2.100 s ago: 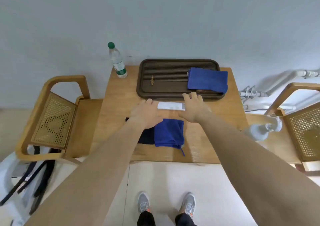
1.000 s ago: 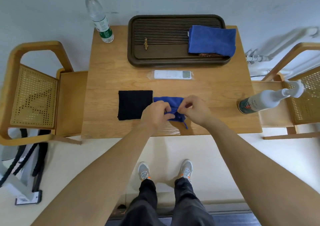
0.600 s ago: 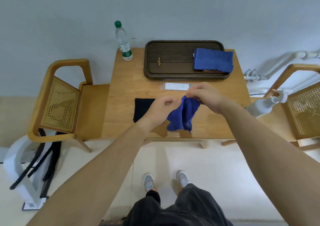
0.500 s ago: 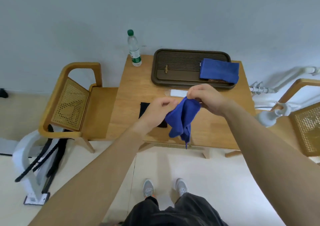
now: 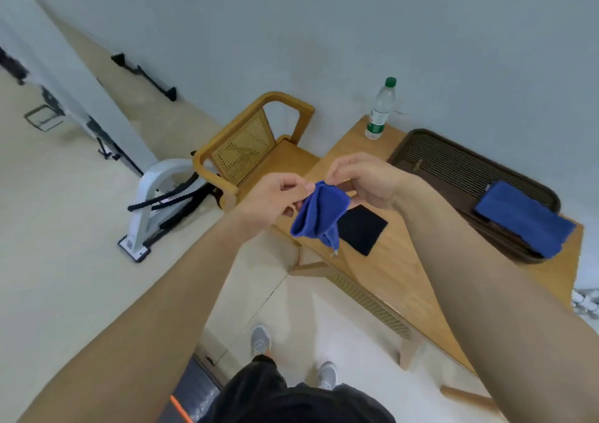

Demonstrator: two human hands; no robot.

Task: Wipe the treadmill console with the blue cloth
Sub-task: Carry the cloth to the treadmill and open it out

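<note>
A small blue cloth [image 5: 319, 212] hangs in the air in front of me, above the table's left end. My left hand [image 5: 272, 197] pinches its upper left edge and my right hand [image 5: 366, 179] pinches its upper right edge. The cloth droops in folds between them. A dark grey strip with an orange line [image 5: 191, 390] shows at the bottom edge by my feet; I cannot tell what it is. No console is in view.
A wooden table [image 5: 395, 270] carries a black cloth [image 5: 359, 228], a water bottle [image 5: 379, 111] and a dark tray [image 5: 453, 166] with a second blue cloth [image 5: 522, 216]. A wooden chair [image 5: 256, 147] stands left of it. A white exercise frame [image 5: 152, 195] stands on the floor further left.
Both hands lifted the blue cloth off the table and hold it up. My view has swung left, so the table now lies to the right and more floor shows.
</note>
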